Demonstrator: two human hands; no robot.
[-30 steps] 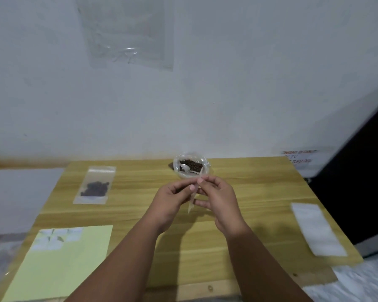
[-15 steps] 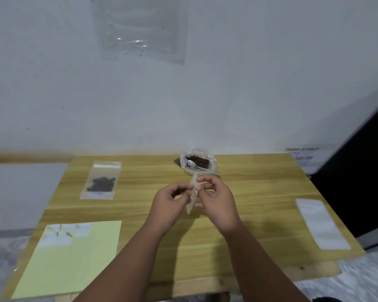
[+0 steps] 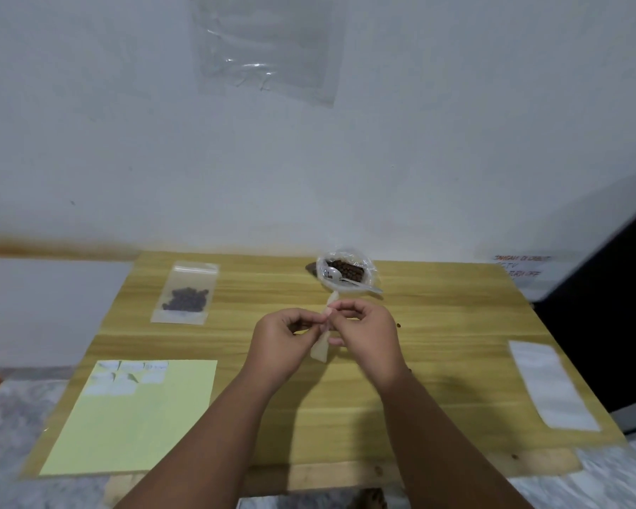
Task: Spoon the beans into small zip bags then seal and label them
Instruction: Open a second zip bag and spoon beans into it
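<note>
An empty small zip bag hangs edge-on above the table's middle. My left hand and my right hand both pinch it near its top, fingertips almost meeting. Behind them, at the table's far edge, a clear plastic container holds dark brown beans and a clear plastic spoon. A filled zip bag with dark beans lies flat at the far left.
A yellow-green sheet with several white labels lies at the near left. A stack of empty clear bags lies near the right edge. The wooden table stands against a white wall. A loose bean lies beside my right hand.
Both hands stay together on the empty bag, working its top. The camera has tilted slightly, so the table sits a little differently in the view.
</note>
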